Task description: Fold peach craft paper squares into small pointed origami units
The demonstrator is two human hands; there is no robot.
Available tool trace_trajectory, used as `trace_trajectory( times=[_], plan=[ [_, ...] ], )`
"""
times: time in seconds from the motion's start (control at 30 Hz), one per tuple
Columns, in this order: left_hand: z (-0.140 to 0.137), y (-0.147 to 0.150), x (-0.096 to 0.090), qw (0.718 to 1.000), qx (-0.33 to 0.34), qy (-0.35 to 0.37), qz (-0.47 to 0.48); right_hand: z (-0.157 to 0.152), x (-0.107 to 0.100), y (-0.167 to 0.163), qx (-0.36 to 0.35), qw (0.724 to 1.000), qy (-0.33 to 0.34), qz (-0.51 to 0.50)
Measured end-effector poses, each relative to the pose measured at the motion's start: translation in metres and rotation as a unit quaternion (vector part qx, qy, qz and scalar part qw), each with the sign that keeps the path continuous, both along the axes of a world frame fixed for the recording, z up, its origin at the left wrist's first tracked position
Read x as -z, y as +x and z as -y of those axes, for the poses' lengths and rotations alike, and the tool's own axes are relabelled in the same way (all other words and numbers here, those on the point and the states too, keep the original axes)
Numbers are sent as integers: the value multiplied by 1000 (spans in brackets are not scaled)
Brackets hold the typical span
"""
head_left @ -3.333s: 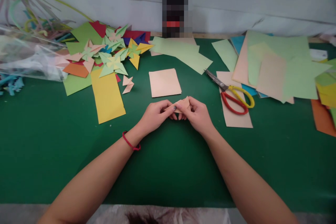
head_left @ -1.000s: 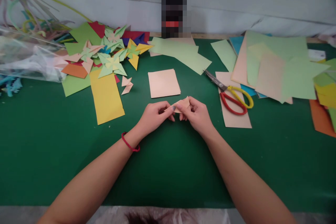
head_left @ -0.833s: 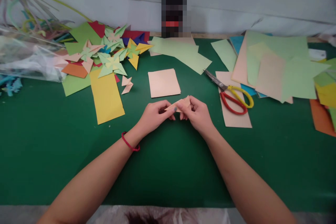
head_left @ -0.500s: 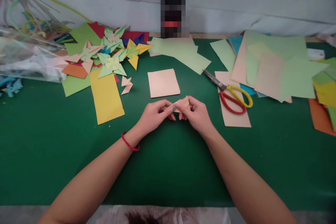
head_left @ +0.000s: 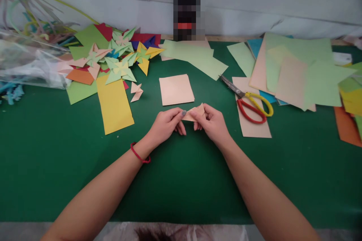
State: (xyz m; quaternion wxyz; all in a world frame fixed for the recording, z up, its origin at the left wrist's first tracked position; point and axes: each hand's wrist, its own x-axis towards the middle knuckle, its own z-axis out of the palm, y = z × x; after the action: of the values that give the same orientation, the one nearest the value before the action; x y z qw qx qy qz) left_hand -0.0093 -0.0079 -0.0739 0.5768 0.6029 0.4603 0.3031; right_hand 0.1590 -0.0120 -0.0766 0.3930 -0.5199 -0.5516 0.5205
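Note:
A small folded piece of peach paper (head_left: 193, 116) is held between my two hands above the green table. My left hand (head_left: 171, 119) pinches its left tip between thumb and fingers. On the other side, my right hand (head_left: 210, 120) grips the right part, thumb lying on top and fingers curled beneath, hiding some of the folds. Just beyond the hands lies a stack of square peach paper (head_left: 177, 89). Left of that stack rests a small folded peach paper piece (head_left: 137, 92).
Scissors (head_left: 249, 101) with red and yellow handles lie at right on a peach strip (head_left: 253, 128). Folded paper stars (head_left: 121, 69) and a yellow sheet (head_left: 115, 107) are at left. Green sheets (head_left: 322, 83) pile at far right. A plastic bag (head_left: 34, 64) sits far left.
My left hand's thumb has slid left along the folded paper to its tip, uncovering more of it. My right hand keeps its grip in nearly the same place.

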Motion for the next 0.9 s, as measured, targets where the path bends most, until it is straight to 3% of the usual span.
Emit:
trace_trajectory(
  times=[0.47,0.73,0.9],
  plan=[
    [0,-1,0,1000,11,-14,7,1,-2,1,4,1000,4,-27],
    [-3,-5,-7,997,-60,-23,49,-1,-12,12,-143,989,6,30],
    [-3,-4,-6,996,-63,-14,60,1,-8,6,-80,996,19,30]
  ],
)
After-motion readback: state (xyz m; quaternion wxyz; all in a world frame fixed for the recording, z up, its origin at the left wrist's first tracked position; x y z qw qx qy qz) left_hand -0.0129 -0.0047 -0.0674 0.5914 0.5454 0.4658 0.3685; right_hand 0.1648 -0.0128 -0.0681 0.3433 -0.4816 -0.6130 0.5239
